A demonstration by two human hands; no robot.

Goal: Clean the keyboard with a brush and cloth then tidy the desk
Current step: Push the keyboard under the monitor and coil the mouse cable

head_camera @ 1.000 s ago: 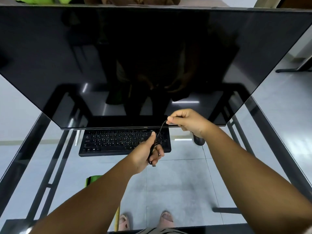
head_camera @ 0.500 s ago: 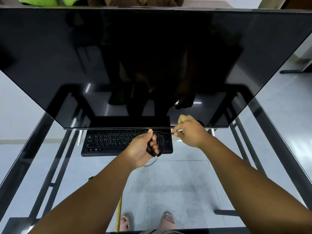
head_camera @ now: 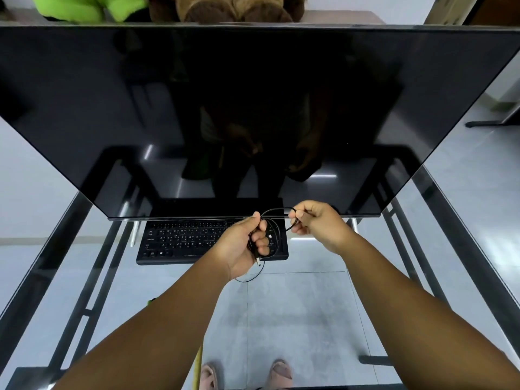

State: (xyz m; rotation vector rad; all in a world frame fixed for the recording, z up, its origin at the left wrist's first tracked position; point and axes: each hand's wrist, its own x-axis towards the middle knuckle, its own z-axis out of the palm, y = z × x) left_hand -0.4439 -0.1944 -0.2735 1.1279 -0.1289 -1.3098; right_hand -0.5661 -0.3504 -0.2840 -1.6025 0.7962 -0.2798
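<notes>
The left hand (head_camera: 242,249) grips a coiled black cable (head_camera: 277,237), fingers curled round its loops; the right hand (head_camera: 318,223) pinches one loop just beside it. Beneath them the black keyboard (head_camera: 183,239) lies on the glass desk (head_camera: 295,305), under the dark monitor (head_camera: 253,108).

One head cam, looks fwd and down, close over glass desk (head_camera: 422,249), monitor (head_camera: 253,108).

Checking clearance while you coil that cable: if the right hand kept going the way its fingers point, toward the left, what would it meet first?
Probably the left hand, gripping the coiled cable; the right hand pinches a loop beside it. Depth is unclear.
</notes>
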